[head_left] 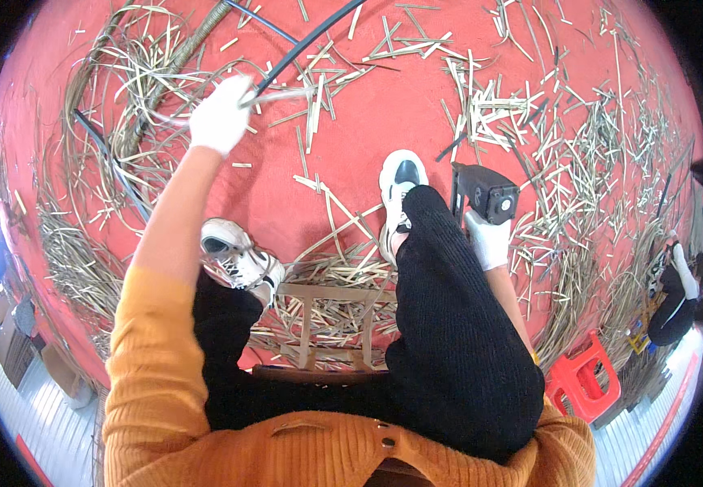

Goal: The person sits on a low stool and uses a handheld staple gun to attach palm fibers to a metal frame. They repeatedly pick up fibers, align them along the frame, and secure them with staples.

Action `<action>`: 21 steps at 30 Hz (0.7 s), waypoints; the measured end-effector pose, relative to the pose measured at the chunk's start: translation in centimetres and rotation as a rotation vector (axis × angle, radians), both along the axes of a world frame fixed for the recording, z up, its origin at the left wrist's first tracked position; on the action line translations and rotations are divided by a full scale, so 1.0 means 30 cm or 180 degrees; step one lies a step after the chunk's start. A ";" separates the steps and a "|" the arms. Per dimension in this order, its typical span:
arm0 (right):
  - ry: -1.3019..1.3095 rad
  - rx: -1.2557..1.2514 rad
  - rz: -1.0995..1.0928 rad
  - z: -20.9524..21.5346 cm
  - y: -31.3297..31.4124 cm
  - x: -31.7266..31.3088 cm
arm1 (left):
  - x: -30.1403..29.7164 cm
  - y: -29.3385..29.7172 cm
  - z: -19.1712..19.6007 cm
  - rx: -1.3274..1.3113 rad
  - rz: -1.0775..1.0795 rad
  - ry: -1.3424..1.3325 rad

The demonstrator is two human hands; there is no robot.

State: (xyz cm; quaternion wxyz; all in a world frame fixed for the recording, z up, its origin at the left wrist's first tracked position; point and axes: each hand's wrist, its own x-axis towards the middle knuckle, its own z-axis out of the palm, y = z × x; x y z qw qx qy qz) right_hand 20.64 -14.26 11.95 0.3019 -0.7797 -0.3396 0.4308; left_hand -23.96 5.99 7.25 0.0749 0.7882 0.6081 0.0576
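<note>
In a white glove, my left hand is closed on the near end of a dark thin rod that slants up to the far edge. A pale strip, blurred, runs out beside the same hand. My right hand, also gloved in white, grips a black nail gun by its handle, beside my right knee. The fingers around that handle are partly hidden by the tool's body. A second dark rod meets the first one near the top.
Cut pale strips litter the red floor. Long bundles of cane lie at the far left. A wooden frame is between my legs. At right are a red plastic stool and another person.
</note>
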 end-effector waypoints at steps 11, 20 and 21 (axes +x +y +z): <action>-0.0525 -0.0093 0.0428 -0.113 0.174 -0.045 | 0.485 0.069 -0.130 -0.1664 0.0633 -0.0651; -0.0766 -0.0468 0.0746 -0.212 0.189 -0.021 | 0.628 -0.168 -0.203 -0.1008 0.0536 -0.0817; -0.0829 -0.0374 0.0731 -0.217 0.192 -0.027 | 0.640 -0.181 -0.196 -0.1016 0.0546 -0.0891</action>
